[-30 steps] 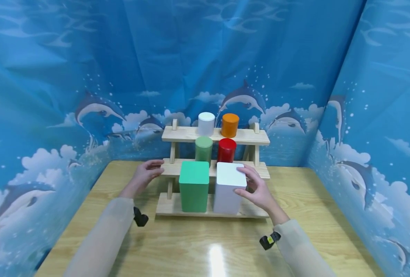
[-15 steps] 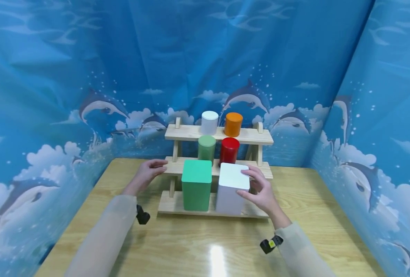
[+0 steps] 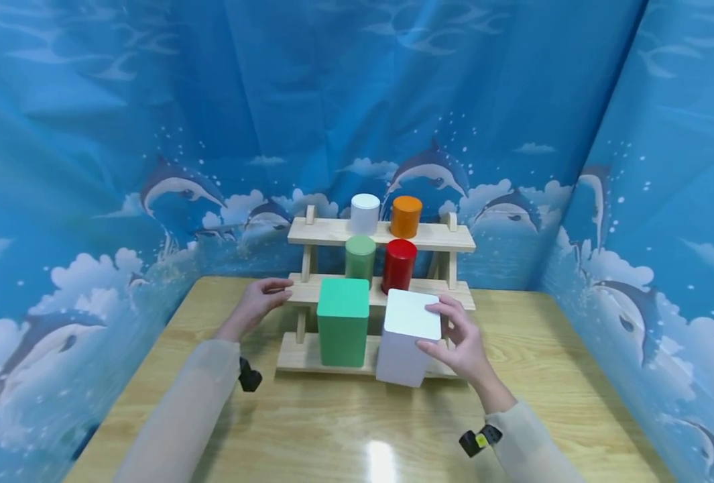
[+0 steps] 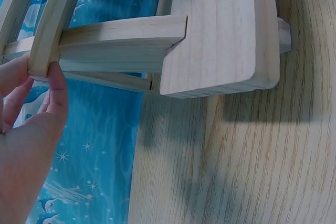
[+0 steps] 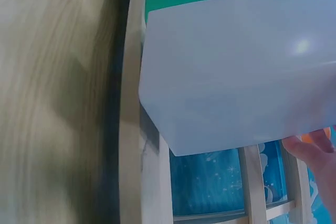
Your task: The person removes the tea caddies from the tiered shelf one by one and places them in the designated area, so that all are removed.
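Note:
A three-tier wooden display shelf (image 3: 299, 363) stands on the table. My right hand (image 3: 464, 343) grips a tall white box (image 3: 406, 345) near its top right, thumb in front and fingers behind. The box leans slightly, its bottom overhanging the lowest board's front edge; the right wrist view shows its lower end at that board. With thumb and fingers, my left hand (image 3: 257, 306) pinches the left end of the middle board (image 4: 50, 40). Beside the white box, a green box (image 3: 342, 335) stands upright on the lowest board.
On the middle board stand a dull green cylinder (image 3: 360, 258) and a red cylinder (image 3: 399, 266). The top board bears a white cylinder (image 3: 365, 216) and an orange cylinder (image 3: 406, 218). A blue dolphin-print curtain (image 3: 332, 100) hangs behind and along both sides of the table (image 3: 308, 429).
My right hand has drawn the white box forward and slightly right, away from its upright place on the lowest board, and it now tilts. The left hand has kept its hold on the shelf.

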`<state>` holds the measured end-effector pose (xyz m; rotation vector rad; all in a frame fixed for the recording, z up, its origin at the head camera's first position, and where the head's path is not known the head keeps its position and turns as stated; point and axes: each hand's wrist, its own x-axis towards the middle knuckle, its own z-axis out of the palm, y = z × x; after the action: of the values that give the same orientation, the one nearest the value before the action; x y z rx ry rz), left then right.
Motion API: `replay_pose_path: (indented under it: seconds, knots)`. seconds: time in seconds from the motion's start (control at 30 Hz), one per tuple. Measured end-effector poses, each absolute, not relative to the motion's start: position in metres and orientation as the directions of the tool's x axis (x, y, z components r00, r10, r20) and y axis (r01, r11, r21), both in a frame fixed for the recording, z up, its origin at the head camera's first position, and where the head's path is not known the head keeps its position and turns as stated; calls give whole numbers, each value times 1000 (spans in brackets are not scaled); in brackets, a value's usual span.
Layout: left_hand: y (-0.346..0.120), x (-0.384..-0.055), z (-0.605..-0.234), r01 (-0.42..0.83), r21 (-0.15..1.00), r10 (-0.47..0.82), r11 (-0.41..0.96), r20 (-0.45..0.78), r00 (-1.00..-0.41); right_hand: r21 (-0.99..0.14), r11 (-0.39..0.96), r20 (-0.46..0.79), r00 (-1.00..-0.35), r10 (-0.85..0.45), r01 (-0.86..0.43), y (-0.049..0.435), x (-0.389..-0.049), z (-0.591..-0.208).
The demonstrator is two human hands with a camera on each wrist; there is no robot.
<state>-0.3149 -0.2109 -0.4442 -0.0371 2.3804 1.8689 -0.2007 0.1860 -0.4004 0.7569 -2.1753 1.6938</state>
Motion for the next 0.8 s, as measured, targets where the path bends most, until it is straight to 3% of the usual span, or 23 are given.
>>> replay_pose_path:
  seconds: [0.8]
  knots:
    - [-210, -311, -443, -39, 968, 64, 247, -56, -996, -777, 76, 570, -750, -335, -624, 180, -179, -433]
